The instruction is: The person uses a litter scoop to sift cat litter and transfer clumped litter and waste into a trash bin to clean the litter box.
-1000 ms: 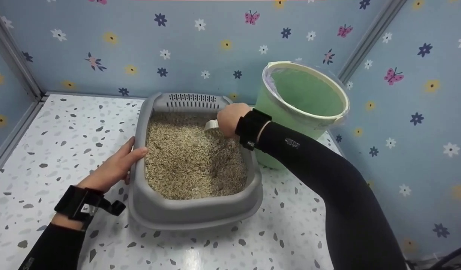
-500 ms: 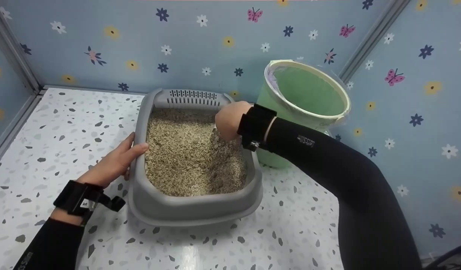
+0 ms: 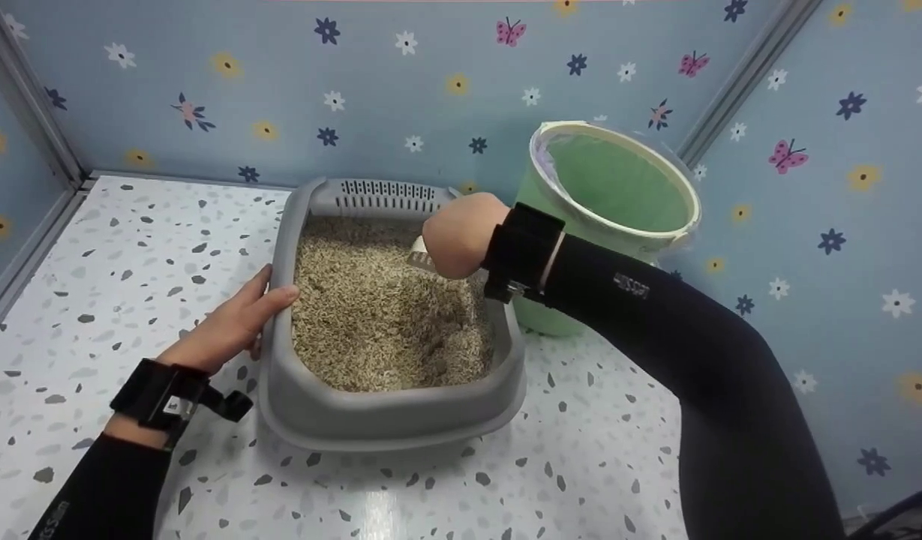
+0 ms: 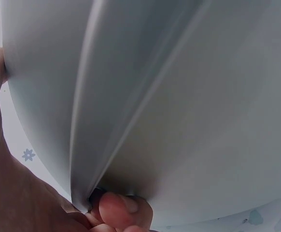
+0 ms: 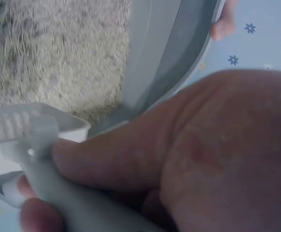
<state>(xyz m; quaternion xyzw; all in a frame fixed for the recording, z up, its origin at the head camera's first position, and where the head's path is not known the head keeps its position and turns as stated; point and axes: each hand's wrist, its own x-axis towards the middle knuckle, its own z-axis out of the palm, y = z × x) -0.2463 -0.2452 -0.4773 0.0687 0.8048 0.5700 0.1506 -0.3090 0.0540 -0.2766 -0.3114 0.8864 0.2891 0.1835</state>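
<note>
A grey litter box (image 3: 393,420) full of pale brown pellet litter (image 3: 348,315) stands on the table. My left hand (image 3: 232,322) grips its left rim, thumb over the top; in the left wrist view the fingers (image 4: 126,208) curl under the rim's edge. Over the back right of the litter, my right hand (image 3: 464,234) grips a white slotted litter scoop (image 3: 420,257) by its handle (image 5: 77,203), thumb along the top. The hand hides most of the scoop in the head view. A darker, churned patch of litter lies below it.
Close to the box's right side stands a green bin (image 3: 547,319) with a clear liner over its rim, partly behind my right forearm. A flowered wall (image 3: 370,82) rises right behind the box, another at the right. The table (image 3: 130,247) is speckled white.
The scoop's slotted end went out of sight behind my right hand, then came back into view. Litter at the right has shifted, the churned patch spreading left. My left hand keeps its hold.
</note>
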